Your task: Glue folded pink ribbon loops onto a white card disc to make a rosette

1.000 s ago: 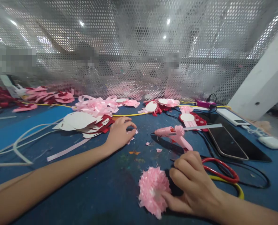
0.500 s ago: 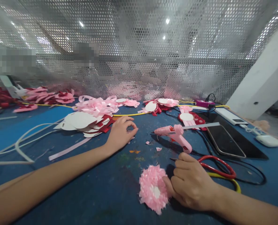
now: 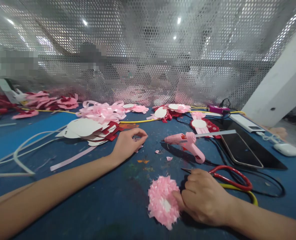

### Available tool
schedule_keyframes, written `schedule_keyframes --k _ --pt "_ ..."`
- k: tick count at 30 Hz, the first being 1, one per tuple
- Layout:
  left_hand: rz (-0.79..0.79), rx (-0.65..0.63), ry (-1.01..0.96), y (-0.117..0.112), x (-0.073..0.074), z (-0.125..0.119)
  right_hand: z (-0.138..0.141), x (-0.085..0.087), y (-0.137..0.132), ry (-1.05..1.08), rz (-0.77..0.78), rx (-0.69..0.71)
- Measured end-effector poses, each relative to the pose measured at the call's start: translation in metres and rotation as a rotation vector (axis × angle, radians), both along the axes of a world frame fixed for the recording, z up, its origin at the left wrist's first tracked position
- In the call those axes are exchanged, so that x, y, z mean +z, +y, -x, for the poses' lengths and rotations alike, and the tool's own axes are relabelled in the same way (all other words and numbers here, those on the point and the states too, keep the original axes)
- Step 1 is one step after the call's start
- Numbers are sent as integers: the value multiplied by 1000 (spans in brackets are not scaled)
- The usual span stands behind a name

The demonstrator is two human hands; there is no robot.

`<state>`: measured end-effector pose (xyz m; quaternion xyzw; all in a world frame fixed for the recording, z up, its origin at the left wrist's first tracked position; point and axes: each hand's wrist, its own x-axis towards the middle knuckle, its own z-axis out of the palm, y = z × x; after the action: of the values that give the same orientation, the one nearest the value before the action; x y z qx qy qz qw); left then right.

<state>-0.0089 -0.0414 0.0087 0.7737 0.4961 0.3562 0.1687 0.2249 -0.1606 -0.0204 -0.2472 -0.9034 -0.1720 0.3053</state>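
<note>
Shredded pink ribbon surrounds a white centre on the ribbon rosette (image 3: pixel 158 201) at the front of the table. My right hand (image 3: pixel 204 200) is closed at its right edge, with the thumb against the petals. Scissors with red and yellow handles (image 3: pixel 234 178) lie partly beneath that hand. My left hand (image 3: pixel 126 143) rests farther back, thumb and fingertips pinched together; anything between them is too small to make out. Beside it is a stack of white card pieces (image 3: pixel 84 128) with dark red ribbon ends. A pink glue gun (image 3: pixel 184 140) lies between the hands, holding a glue stick.
Pink ribbon loops (image 3: pixel 103 111) are heaped behind the cards. Red and pink rosettes with white discs (image 3: pixel 199 124) lie along the back. A phone (image 3: pixel 241 150), a black tablet (image 3: pixel 270 160) and cables occupy the right. A perforated metal screen (image 3: pixel 148 66) borders the table.
Both hands stay almost in place. The left thumb and fingertips are slightly closer together; the rosette has not visibly moved.
</note>
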Motion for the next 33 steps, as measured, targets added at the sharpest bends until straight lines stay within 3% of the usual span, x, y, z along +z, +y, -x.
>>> schedule_keyframes --k 6,14,22,28,33 --pt "104 15 -78 0 -1 0 1 1 0 6 -14 5" --pt "130 13 -115 0 0 1 -2 1 -1 -94 77 37" --pt "149 7 -166 2 -5 2 -6 5 0 -142 120 -42" --pt "123 6 -135 3 -4 2 -8 -7 1 -22 133 -116" --pt "26 -2 -112 4 -3 3 -11 -10 0 -113 62 -176"
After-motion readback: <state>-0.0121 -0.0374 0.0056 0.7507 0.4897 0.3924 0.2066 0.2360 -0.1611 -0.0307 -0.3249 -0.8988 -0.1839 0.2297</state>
